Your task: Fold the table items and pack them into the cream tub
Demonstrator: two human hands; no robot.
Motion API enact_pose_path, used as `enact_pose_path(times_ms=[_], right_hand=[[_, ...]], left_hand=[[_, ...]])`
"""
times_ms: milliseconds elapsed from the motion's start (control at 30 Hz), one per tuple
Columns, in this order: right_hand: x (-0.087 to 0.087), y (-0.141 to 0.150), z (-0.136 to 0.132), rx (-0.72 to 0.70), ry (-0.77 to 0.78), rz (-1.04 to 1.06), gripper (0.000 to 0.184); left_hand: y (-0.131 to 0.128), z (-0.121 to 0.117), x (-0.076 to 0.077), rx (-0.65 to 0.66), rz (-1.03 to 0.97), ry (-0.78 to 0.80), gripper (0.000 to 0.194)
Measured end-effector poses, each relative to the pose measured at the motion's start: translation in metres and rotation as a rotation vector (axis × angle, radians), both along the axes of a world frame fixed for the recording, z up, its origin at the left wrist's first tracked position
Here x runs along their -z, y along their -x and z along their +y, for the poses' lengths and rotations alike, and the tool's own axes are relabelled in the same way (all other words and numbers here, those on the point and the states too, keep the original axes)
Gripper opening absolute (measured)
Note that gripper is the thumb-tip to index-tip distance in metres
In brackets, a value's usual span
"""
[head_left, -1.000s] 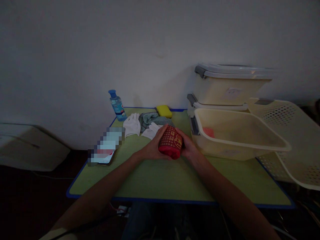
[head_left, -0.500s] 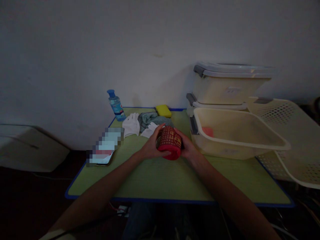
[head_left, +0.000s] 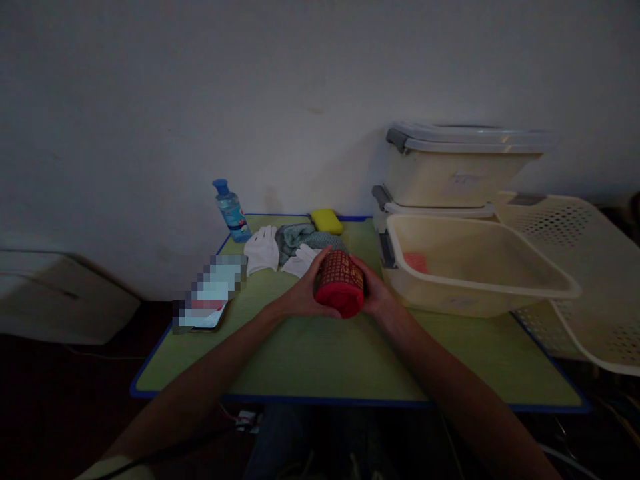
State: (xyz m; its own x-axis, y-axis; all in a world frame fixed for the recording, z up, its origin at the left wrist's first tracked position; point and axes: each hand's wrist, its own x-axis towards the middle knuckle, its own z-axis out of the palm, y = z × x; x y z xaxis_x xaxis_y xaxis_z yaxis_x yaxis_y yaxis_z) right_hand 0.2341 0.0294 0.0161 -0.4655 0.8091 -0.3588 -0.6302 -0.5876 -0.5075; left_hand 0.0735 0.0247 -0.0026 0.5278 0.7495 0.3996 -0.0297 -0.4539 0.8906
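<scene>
Table is green with a blue edge. Open bin sits on its right side. Red can is between left hand and right hand, both curved round its sides, squeezing it.

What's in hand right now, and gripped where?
The red patterned cylinder, by its sides: left hand on one, right hand on the other.
</scene>
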Motion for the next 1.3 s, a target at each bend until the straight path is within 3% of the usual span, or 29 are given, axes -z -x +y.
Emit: enact_pose_path(times_ms=[133,367,800,1033,1300], right_hand=[[-0.0021,-0.0008,-0.0005,0.012,0.013,0.004,0.018],[-0.0092,0.0050,-0.0055,0.059,0.038,-0.042,0.022],[-0.0017,0.0004,-0.0013,-0.006,-0.002,-0.003,0.019],[-0.0041,0.0016,-0.0018,-0.014,-0.003,-0.010,0.023],[-0.0039,0.0017,-0.0011,-0.022,0.001,0.020,0.020]], left_hand=[[-0.0022,-0.0017,0.0013,-0.045,0.011,-0.047,0.114],[-0.0054,-0.0047,0.0002,-0.059,-0.044,0.068,0.113],[-0.0033,0.0005,-0.0012,-0.017,-0.065,0.131,0.121],[-0.0037,-0.0013,-0.0029,-0.091,-0.060,0.060,0.112],[-0.0033,-0.0009,-0.0061,-0.156,0.025,0.002,0.114]])
